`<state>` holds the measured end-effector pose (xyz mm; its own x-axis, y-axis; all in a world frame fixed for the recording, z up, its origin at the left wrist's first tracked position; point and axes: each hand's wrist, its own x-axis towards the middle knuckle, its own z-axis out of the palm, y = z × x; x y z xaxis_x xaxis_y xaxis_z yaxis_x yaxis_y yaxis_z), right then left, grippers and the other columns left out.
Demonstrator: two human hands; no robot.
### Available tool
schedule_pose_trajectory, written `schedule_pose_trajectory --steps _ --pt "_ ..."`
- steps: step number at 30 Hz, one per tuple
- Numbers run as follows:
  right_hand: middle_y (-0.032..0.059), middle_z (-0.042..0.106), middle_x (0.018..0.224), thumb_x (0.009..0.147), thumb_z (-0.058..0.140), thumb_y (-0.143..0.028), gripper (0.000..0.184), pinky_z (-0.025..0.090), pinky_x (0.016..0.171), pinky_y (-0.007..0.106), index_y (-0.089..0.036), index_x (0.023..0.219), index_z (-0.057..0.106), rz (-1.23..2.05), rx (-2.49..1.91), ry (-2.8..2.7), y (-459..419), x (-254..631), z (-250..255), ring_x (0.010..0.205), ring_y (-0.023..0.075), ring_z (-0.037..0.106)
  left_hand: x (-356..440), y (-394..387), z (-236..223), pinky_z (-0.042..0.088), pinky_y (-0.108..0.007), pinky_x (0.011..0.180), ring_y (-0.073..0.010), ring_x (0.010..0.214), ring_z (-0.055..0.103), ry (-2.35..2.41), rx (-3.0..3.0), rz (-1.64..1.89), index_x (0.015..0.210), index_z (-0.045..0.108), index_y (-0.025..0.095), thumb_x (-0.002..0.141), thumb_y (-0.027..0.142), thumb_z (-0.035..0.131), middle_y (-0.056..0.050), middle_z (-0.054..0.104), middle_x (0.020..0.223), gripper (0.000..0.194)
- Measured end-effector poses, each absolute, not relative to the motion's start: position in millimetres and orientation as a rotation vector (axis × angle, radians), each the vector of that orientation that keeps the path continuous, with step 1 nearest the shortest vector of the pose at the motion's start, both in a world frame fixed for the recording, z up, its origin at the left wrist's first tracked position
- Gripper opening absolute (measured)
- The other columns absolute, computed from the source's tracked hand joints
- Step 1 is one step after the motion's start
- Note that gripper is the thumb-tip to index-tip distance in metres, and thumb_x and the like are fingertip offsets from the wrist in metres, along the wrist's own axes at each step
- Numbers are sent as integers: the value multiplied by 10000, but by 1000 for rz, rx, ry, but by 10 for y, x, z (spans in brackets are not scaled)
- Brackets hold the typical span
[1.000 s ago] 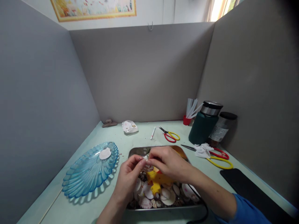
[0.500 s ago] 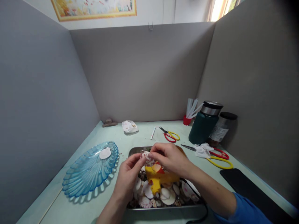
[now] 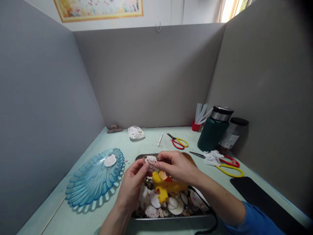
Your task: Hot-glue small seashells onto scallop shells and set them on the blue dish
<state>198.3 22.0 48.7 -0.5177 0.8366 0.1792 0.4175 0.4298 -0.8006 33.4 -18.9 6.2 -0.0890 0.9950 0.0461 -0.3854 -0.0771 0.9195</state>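
My left hand [image 3: 133,178] and my right hand [image 3: 174,166] pinch a small white seashell [image 3: 151,160] with reddish markings between their fingertips. It is held over the metal tray [image 3: 171,219], which is full of shells and small stones. Just below the shell a yellow glue gun [image 3: 168,186] with a red part lies on the shells, its black cord [image 3: 202,199] running off to the right. My right wrist passes over the tray's right side and hides part of it.
On the left lies a blue scalloped glass dish [image 3: 94,182] holding a white shell [image 3: 110,160]. Scissors [image 3: 179,142], a crumpled white packet [image 3: 136,133] and a white stick [image 3: 160,139] are behind the tray. A green bottle [image 3: 212,130], larger scissors [image 3: 231,166] and a black phone-like slab [image 3: 259,195] are at right.
Both hands have turned the shell a little and shifted it slightly, so more of its face shows. The glue gun and the other things stay put.
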Motion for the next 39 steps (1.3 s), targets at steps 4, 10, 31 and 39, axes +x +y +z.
schedule_pose_trajectory --steps 4,10,31,39 --pt "-36 527 559 849 562 -383 258 285 481 202 -159 725 599 943 -1078 -2094 207 1983 532 532 99 470 326 -181 38 468 -203 672 -103 698 568 928 939 1462 879 706 171 742 294 710 -17 670 833 183" --pt "-41 534 566 871 532 -318 190 299 498 201 -171 772 602 919 -1017 -2093 191 1982 552 540 100 477 340 -210 78 473 -201 656 -109 718 572 909 910 1458 876 697 172 756 306 698 -19 659 837 180" --pt "-28 577 686 827 617 -319 144 335 549 200 -179 789 617 878 -947 -2106 146 1936 550 628 107 505 322 -192 46 437 -178 595 -82 636 524 927 973 1480 814 682 161 767 294 691 5 640 767 141" --pt "-51 475 538 845 569 -315 234 253 480 206 -167 664 568 781 -1091 -2169 216 1947 474 517 87 425 319 -175 30 490 -204 620 -104 686 582 907 880 1471 914 684 148 736 298 719 -33 659 860 235"
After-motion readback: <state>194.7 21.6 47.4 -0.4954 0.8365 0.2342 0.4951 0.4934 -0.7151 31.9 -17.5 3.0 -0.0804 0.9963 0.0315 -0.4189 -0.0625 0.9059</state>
